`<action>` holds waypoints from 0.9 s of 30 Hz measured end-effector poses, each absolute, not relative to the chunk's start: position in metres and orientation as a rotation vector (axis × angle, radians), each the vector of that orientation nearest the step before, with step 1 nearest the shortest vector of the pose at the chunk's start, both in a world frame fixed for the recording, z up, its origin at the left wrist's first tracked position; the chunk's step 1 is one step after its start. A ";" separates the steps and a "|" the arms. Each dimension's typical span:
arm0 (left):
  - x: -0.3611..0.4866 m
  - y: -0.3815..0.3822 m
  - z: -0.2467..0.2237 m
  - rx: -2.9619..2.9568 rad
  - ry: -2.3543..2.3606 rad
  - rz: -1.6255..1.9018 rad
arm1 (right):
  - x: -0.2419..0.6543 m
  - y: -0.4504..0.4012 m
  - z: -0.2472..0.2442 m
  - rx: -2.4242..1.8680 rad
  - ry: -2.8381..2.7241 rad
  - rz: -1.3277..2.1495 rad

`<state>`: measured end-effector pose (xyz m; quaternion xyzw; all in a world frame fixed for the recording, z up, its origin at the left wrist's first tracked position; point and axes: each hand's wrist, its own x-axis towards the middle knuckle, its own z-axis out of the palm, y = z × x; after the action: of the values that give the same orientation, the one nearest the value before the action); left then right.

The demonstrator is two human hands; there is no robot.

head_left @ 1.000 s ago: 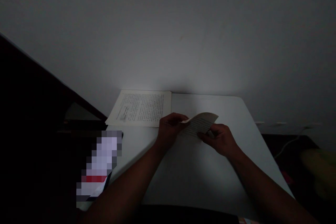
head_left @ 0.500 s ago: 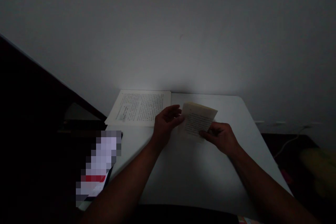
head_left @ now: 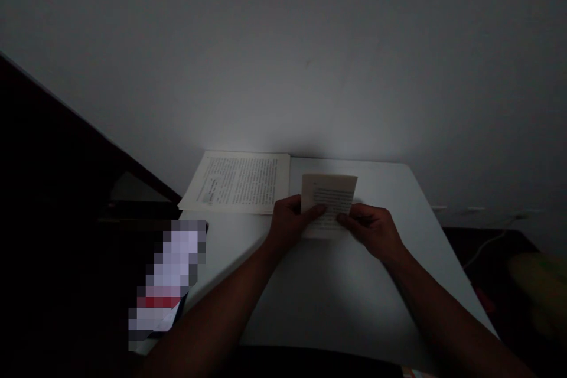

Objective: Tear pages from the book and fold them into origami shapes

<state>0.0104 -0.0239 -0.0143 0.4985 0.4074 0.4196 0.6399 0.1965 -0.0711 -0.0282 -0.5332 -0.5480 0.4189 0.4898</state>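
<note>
A folded sheet of printed paper (head_left: 330,189) is held upright above the table, its text side facing me. My left hand (head_left: 290,221) grips its left edge, thumb across the front and fingers behind. On the right side, my right hand (head_left: 374,227) pinches the lower part of the same paper between thumb and fingers. The fingertips behind the paper are hidden. To the left, printed pages (head_left: 239,183) lie flat at the table's far left corner, apart from both hands.
The white table (head_left: 310,301) stands against a grey wall (head_left: 283,71). A device with a lit, blurred-out screen (head_left: 172,271) rests at the left table edge, beside my left forearm. A pale cable (head_left: 485,245) hangs beyond the right edge. The room is dim.
My left hand has moved slightly right and down and closed on the paper's left side. The paper has turned from tilted to nearly straight. My right hand keeps its hold.
</note>
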 end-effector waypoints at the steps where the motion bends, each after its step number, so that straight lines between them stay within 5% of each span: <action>1: 0.011 -0.024 -0.014 1.167 0.935 0.935 | 0.197 -0.071 -0.028 -1.302 -1.332 1.008; 27: 0.018 -0.030 -0.016 1.310 0.997 0.991 | 0.190 -0.072 -0.030 -1.416 -1.318 1.164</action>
<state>0.0177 -0.0296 -0.0158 0.5589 0.4252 0.4229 0.5727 0.1897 -0.0721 -0.0302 -0.5670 -0.5277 0.4661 0.4275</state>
